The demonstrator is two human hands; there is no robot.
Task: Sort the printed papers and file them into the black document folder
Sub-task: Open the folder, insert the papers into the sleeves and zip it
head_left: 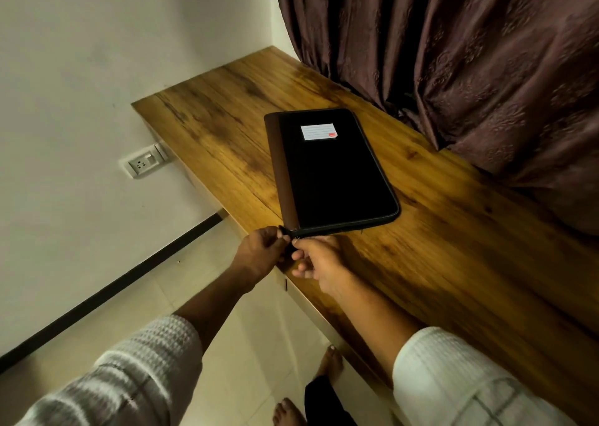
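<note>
The black document folder [334, 173] lies closed and flat on the wooden desk [453, 237], with a brown spine on its left and a white label [318, 132] near its far end. Both hands meet at its near left corner. My left hand [261, 250] pinches a small black tab at that corner. My right hand [319, 258] pinches the zip pull right beside it. No printed papers are in view.
A dark maroon curtain [470, 56] hangs along the desk's far right side. A white wall with a power socket [144, 163] lies to the left. Pale floor tiles and my bare feet [330, 364] show below the desk's front edge.
</note>
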